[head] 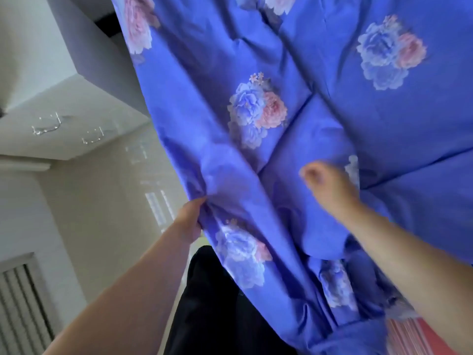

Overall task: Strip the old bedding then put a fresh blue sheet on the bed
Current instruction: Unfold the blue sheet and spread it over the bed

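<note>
Sheet point(320, 103), blue with pink and pale blue flower clusters, fills most of the view from the top edge down to the lower right, spread wide and crossed by fold creases, its near edge hanging in loose gathers. At far left a glossy pale floor point(84, 175) reflects window light, and a slatted vent or blind point(20, 301) shows in the lower left corner. Next comes the left hand point(188, 221), its forearm reaching up from the bottom left; its fingers curl around a bunched fold at the sheet's left edge, and the cloth puckers where they pinch it. Below that hand, dark clothing point(220, 311) on the person's legs shows between the arms, partly covered by the hanging sheet. Further right, the right hand point(327, 185) is blurred over the sheet's middle, fingers loosely bent toward the cloth; the blur hides whether it grips the fabric or only touches it, so I cannot tell. Its forearm runs down to the right edge, crossing in front of the sheet. In the bottom right corner, under the sheet's hem, a striped red and pink fabric point(414, 336) peeks out.
</note>
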`<state>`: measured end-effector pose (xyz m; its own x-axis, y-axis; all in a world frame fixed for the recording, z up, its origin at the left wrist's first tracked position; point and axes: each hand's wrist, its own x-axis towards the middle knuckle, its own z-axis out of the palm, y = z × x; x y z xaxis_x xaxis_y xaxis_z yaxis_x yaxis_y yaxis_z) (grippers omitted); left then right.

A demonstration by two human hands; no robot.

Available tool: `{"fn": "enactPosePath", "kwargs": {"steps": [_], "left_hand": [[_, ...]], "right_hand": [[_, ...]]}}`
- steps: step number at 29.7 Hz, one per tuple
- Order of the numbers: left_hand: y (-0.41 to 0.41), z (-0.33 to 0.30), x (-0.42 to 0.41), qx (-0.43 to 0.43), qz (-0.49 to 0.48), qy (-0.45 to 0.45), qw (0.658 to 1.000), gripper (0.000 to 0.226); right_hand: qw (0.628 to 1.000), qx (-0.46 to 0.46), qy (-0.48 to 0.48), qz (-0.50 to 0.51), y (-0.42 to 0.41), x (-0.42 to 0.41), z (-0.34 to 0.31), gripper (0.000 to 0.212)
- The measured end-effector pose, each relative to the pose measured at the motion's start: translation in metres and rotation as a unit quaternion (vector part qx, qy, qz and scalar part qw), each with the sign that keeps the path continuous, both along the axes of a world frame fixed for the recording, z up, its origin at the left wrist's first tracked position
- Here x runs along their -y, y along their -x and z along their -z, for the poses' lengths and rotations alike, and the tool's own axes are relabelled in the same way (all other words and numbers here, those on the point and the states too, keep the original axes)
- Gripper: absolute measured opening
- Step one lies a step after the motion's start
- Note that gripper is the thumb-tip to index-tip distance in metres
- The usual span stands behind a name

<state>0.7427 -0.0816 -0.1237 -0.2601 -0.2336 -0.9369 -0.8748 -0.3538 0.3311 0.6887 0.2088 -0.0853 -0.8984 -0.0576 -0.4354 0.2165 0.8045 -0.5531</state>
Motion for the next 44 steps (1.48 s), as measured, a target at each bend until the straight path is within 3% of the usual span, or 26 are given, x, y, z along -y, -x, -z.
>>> {"fn": "enactPosePath", "kwargs": {"steps": [2, 3, 6, 9, 15, 18, 20, 23, 24, 25, 26, 28, 29, 31, 33, 35, 38, 42, 44], "left_hand": [[-0.003, 0.008, -0.007, 0.015, -0.095, 0.059, 0.994, 0.019], [-0.004, 0.011, -0.007, 0.039, -0.098, 0.115, 0.988, 0.028], [-0.007, 0.008, -0.010, 0.115, 0.000, 0.288, 0.951, 0.055], [-0.008, 0.002, -0.016, 0.108, 0.071, 0.329, 0.936, 0.068], [-0.013, 0.015, -0.014, 0.153, 0.141, 0.346, 0.915, 0.092], [-0.013, 0.006, -0.036, 0.121, 0.274, 0.448, 0.842, 0.092], [-0.014, 0.004, -0.054, -0.022, 0.408, 0.486, 0.772, 0.081], [-0.005, 0.006, -0.093, -0.214, 0.579, 0.461, 0.637, 0.079], [-0.001, 0.006, -0.107, -0.238, 0.621, 0.451, 0.595, 0.084], [0.003, 0.005, -0.117, -0.238, 0.656, 0.428, 0.574, 0.090], [0.008, 0.005, -0.134, -0.228, 0.687, 0.400, 0.562, 0.096], [0.015, 0.007, -0.147, -0.169, 0.719, 0.356, 0.573, 0.104], [0.018, 0.007, -0.155, -0.149, 0.727, 0.352, 0.570, 0.107], [0.023, 0.005, -0.168, -0.133, 0.730, 0.357, 0.567, 0.112], [0.025, 0.003, -0.177, -0.132, 0.731, 0.369, 0.559, 0.113], [0.025, 0.003, -0.183, -0.122, 0.743, 0.380, 0.538, 0.113], [0.028, 0.006, -0.188, -0.080, 0.770, 0.377, 0.508, 0.101], [0.029, 0.012, -0.196, -0.082, 0.812, 0.376, 0.439, 0.039], [0.029, 0.013, -0.199, -0.096, 0.806, 0.344, 0.472, 0.021]], "right_hand": [[0.980, -0.105, -0.039, 0.163, 0.047, -0.033, 0.016, 0.018], [0.969, -0.102, -0.056, 0.216, 0.062, -0.049, 0.027, 0.024], [0.947, 0.028, -0.090, 0.306, 0.074, -0.078, 0.053, 0.053], [0.923, 0.168, -0.131, 0.322, 0.066, -0.083, 0.068, 0.084], [0.933, 0.192, -0.220, 0.211, 0.066, -0.099, 0.082, 0.035], [0.942, 0.171, -0.202, 0.208, 0.063, -0.102, 0.077, 0.037], [0.946, 0.075, -0.207, 0.238, 0.057, -0.102, 0.076, 0.041], [0.941, -0.083, -0.186, 0.272, 0.052, -0.105, 0.076, 0.037], [0.934, -0.115, -0.144, 0.307, 0.051, -0.107, 0.072, 0.035], [0.924, -0.137, -0.095, 0.344, 0.056, -0.106, 0.066, 0.033], [0.905, -0.147, -0.047, 0.397, 0.054, -0.115, 0.058, 0.029], [0.869, -0.154, 0.039, 0.469, 0.063, -0.121, 0.048, 0.007], [0.862, -0.147, 0.059, 0.482, 0.065, -0.128, 0.041, 0.006], [0.918, -0.089, 0.003, 0.387, 0.066, -0.149, 0.033, 0.028], [0.968, 0.044, -0.112, 0.222, 0.064, -0.171, 0.030, 0.061], [0.971, 0.057, -0.166, 0.163, 0.065, -0.197, 0.028, 0.057], [0.944, -0.045, -0.152, 0.289, 0.068, -0.244, 0.017, 0.039], [0.912, -0.045, -0.143, 0.383, 0.062, -0.294, 0.023, 0.034], [0.908, -0.043, -0.168, 0.382, 0.060, -0.299, 0.028, 0.032]]}}
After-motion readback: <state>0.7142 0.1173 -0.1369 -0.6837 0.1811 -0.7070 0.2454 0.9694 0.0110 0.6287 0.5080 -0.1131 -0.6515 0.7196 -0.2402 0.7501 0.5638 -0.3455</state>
